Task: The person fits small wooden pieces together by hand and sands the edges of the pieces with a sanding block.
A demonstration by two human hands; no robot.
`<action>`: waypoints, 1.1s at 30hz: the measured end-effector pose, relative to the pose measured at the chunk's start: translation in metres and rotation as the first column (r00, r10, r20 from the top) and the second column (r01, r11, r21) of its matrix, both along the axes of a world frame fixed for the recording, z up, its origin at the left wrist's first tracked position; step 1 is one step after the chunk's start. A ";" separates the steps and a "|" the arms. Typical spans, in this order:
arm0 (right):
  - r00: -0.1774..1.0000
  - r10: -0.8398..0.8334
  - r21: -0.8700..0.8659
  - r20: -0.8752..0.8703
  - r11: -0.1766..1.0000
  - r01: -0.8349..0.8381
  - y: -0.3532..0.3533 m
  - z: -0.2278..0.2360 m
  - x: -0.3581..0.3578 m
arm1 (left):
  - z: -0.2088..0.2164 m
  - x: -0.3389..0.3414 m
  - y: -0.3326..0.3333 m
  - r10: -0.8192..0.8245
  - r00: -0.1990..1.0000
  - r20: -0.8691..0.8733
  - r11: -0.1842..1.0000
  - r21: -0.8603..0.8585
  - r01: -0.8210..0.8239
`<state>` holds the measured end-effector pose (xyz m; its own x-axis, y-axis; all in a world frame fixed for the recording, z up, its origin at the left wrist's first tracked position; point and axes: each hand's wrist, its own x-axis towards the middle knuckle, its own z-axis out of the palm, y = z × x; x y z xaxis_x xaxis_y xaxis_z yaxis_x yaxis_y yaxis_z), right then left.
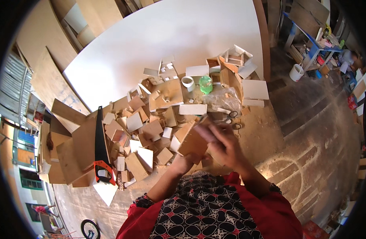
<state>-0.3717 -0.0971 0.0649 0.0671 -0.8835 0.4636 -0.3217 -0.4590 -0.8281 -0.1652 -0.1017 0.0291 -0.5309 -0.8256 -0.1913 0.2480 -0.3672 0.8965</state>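
My left hand (184, 161) holds a flat brown wooden piece (193, 142) from below, tilted up in front of me. My right hand (223, 144) lies over its right edge, fingers pressed against the piece, slightly blurred. Both hands are close together above the sawdust-covered floor, just in front of a heap of cut wooden and white board offcuts (141, 131). My forearms come in from red sleeves at the bottom.
A handsaw (100, 143) with an orange and black handle lies on boards at the left. A large white sheet (171, 36) stretches behind the heap. A white cup (187, 82), a green bottle (206, 84), scissors (232, 115), small box frames (234, 59) and a white bucket (296, 72) are beyond.
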 end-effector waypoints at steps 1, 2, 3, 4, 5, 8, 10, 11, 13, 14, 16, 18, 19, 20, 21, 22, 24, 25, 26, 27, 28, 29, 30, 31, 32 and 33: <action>0.996 0.035 -0.020 -0.084 0.999 -0.036 0.000 -0.001 0.013 | 0.017 -0.010 0.001 0.041 0.990 0.136 0.990 -0.139 -0.022; 0.983 0.068 -0.036 -0.168 0.997 -0.075 0.000 0.000 0.022 | 0.034 -0.018 0.002 0.102 0.960 0.262 0.960 -0.278 -0.026; 0.973 0.151 -0.030 -0.175 0.987 -0.158 0.004 0.009 0.029 | 0.014 -0.006 -0.004 0.133 0.960 0.246 0.844 -0.535 0.020; 0.957 0.226 -0.023 -0.180 0.972 -0.234 0.007 0.021 0.031 | 0.024 -0.007 0.000 0.160 0.980 0.115 0.822 -0.565 -0.068; 0.945 0.255 -0.033 -0.206 0.963 -0.267 0.007 0.026 0.030 | 0.033 -0.002 0.002 0.157 0.966 0.205 0.830 -0.558 -0.016; 0.943 0.237 0.077 -0.232 0.971 -0.225 -0.018 0.007 0.019 | 0.038 0.018 0.010 0.043 0.966 0.255 0.956 -0.292 0.035; 0.960 0.175 -0.115 -0.221 0.972 -0.204 -0.031 0.008 0.030 | 0.041 0.026 0.013 0.017 0.949 0.313 0.988 -0.154 0.033; 0.942 0.233 -0.138 -0.243 0.953 -0.271 -0.024 0.012 0.039 | 0.040 0.031 0.011 0.027 0.916 0.400 0.988 -0.149 0.036; 0.904 0.347 -0.075 -0.248 0.924 -0.375 -0.003 0.017 0.051 | 0.033 0.035 0.006 0.161 0.916 0.369 0.933 -0.360 -0.019; 0.912 0.342 -0.121 -0.227 0.919 -0.375 -0.002 0.018 0.055 | 0.028 0.031 0.003 0.257 0.937 0.235 0.828 -0.554 -0.087; 0.932 0.315 -0.118 -0.182 0.934 -0.338 -0.019 0.014 0.053 | 0.029 0.047 0.009 0.112 0.955 0.276 0.909 -0.416 0.013; 0.974 0.184 -0.171 -0.133 0.964 -0.205 -0.054 0.001 0.049 | 0.033 0.047 0.021 0.103 0.959 0.263 0.946 -0.323 -0.013; 0.975 0.171 -0.149 -0.140 0.970 -0.191 -0.048 0.001 0.049 | 0.036 0.042 0.023 0.130 0.953 0.273 0.925 -0.381 -0.017; 0.977 0.157 -0.128 -0.147 0.976 -0.176 -0.041 0.002 0.048 | 0.040 0.037 0.024 0.156 0.947 0.281 0.899 -0.437 -0.019; 0.974 0.174 -0.114 -0.142 0.975 -0.191 -0.038 0.005 0.046 | 0.042 0.036 0.025 0.143 0.942 0.302 0.907 -0.421 -0.003; 0.972 0.190 -0.100 -0.136 0.974 -0.204 -0.036 0.006 0.043 | 0.045 0.033 0.026 0.145 0.948 0.283 0.913 -0.406 -0.019; 0.973 0.191 -0.094 -0.131 0.974 -0.204 -0.037 0.007 0.035 | 0.051 0.027 0.027 0.154 0.958 0.243 0.923 -0.381 -0.052; 0.975 0.177 -0.102 -0.131 0.976 -0.191 -0.041 0.008 0.029 | 0.049 0.027 0.023 0.130 0.963 0.237 0.950 -0.309 -0.052; 0.978 0.161 -0.110 -0.132 0.978 -0.176 -0.045 0.010 0.025 | 0.046 0.028 0.019 0.106 0.968 0.228 0.970 -0.236 -0.050; 0.988 0.135 -0.160 -0.077 0.976 -0.146 -0.046 0.014 0.023 | 0.044 0.025 0.017 0.121 0.963 0.240 0.969 -0.237 -0.062; 0.978 0.191 -0.128 -0.085 0.971 -0.201 -0.038 0.021 0.027 | 0.042 0.023 0.016 0.139 0.957 0.254 0.969 -0.236 -0.078; 0.965 0.246 -0.096 -0.091 0.962 -0.255 -0.024 0.030 0.035 | 0.040 0.017 0.017 0.201 0.937 0.286 0.945 -0.310 -0.108; 0.951 0.295 -0.065 -0.095 0.951 -0.302 -0.013 0.032 0.039 | 0.038 0.014 0.017 0.259 0.914 0.312 0.914 -0.385 -0.127; 0.921 0.352 -0.037 -0.164 0.931 -0.362 -0.009 0.030 0.037 | 0.026 0.020 0.012 0.235 0.886 0.399 0.845 -0.534 0.016; 0.921 0.346 -0.085 -0.176 0.927 -0.365 -0.010 0.026 0.034 | 0.023 0.024 0.014 0.187 0.889 0.419 0.863 -0.501 0.055; 0.922 0.339 -0.132 -0.187 0.921 -0.366 -0.015 0.019 0.031 | 0.027 0.025 0.015 0.137 0.888 0.439 0.879 -0.467 0.096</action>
